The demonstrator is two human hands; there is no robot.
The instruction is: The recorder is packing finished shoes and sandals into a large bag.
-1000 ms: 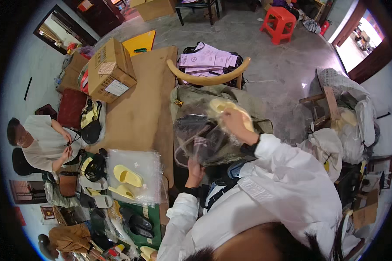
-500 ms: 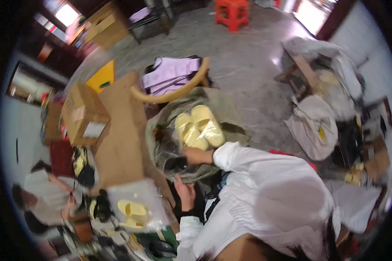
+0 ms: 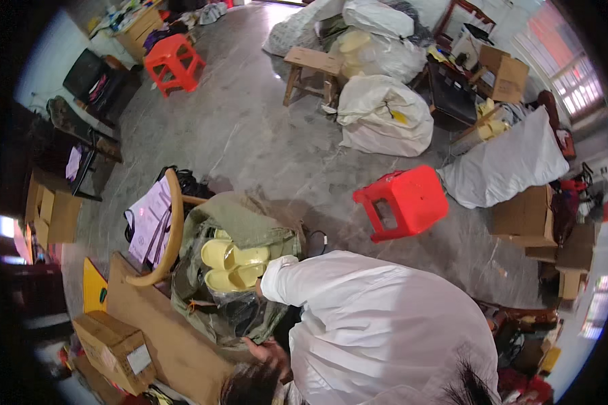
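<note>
A pair of pale yellow slippers (image 3: 231, 260) in clear plastic lies in the mouth of a grey-green woven sack (image 3: 253, 226). My right hand (image 3: 259, 287) is at the slippers' near right edge; the white sleeve and the slippers hide most of its fingers. Below, my left hand (image 3: 270, 354) touches the sack's near rim with fingers stretched out, partly covered by dark hair. Dark plastic-wrapped items (image 3: 240, 317) sit in the sack beneath the slippers.
A curved wooden chair rail (image 3: 172, 236) with lilac sheets (image 3: 148, 219) stands left of the sack. Nearby are a long cardboard sheet (image 3: 159, 324) and a cardboard box (image 3: 115, 351). A red stool (image 3: 412, 202) and a white sack (image 3: 385, 115) stand to the right.
My view has swung to the right, bringing the near red stool into sight. The co-worker at the left is out of view. My right hand stays by the slippers, less visible now.
</note>
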